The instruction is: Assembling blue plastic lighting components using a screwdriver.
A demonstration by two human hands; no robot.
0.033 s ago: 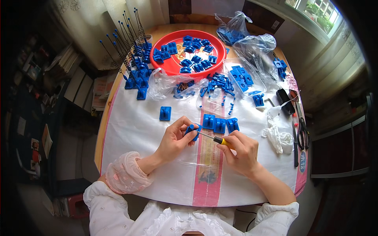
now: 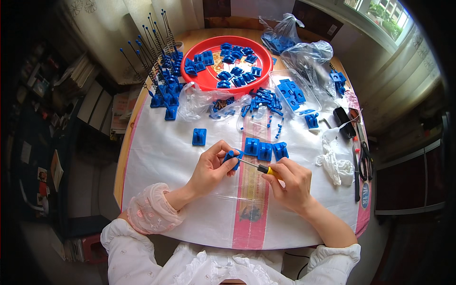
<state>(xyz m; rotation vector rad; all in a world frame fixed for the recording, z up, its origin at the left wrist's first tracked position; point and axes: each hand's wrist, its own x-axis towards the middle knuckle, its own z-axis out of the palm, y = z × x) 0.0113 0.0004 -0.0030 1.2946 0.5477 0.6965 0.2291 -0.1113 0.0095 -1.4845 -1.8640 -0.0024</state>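
Left hand (image 2: 211, 168) pinched a small blue plastic part (image 2: 233, 158) above the white table cover (image 2: 161, 156); right hand (image 2: 292, 183) gripped a yellow-handled screwdriver (image 2: 256, 167), tip at the part, between both hands.

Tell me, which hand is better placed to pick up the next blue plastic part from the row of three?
Judging by position, the left hand. It lies beside the row of three blue parts, holding only a small blue part, while the right hand grips the screwdriver.
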